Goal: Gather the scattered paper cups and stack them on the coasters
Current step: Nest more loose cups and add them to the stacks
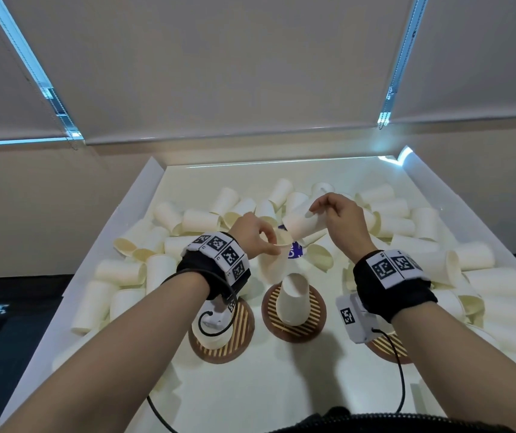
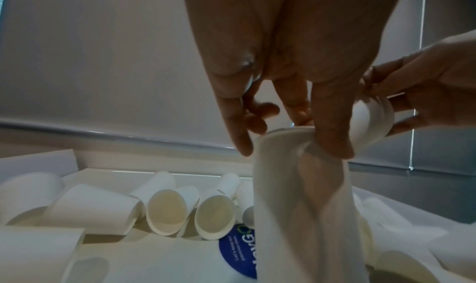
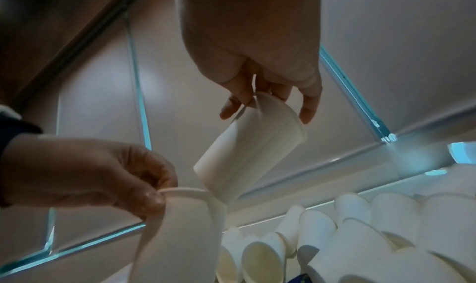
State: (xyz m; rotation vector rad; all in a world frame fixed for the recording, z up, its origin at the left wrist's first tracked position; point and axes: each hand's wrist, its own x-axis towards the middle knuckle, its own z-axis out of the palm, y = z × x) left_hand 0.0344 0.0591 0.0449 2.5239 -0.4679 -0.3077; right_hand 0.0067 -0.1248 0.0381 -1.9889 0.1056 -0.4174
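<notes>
My left hand (image 1: 270, 245) pinches the rim of a white paper cup (image 1: 272, 264) that hangs mouth up above the tray's middle; the left wrist view shows the same left hand (image 2: 288, 143) and cup (image 2: 304, 206). My right hand (image 1: 316, 214) holds a second cup (image 1: 305, 223) by its mouth end, tilted, its base touching the first cup's rim. In the right wrist view the right hand (image 3: 268, 108) grips this cup (image 3: 249, 151). Three round striped coasters lie near me: the left coaster (image 1: 241, 335), the middle coaster (image 1: 313, 320) carrying an upside-down cup (image 1: 292, 303), and the right coaster (image 1: 388, 346), partly hidden.
Several loose cups (image 1: 200, 220) lie on their sides in a band across the white walled tray (image 1: 131, 207), heaped thickest along the right side (image 1: 497, 282). A blue round sticker (image 1: 294, 250) sits on the tray floor under my hands. Window blinds fill the background.
</notes>
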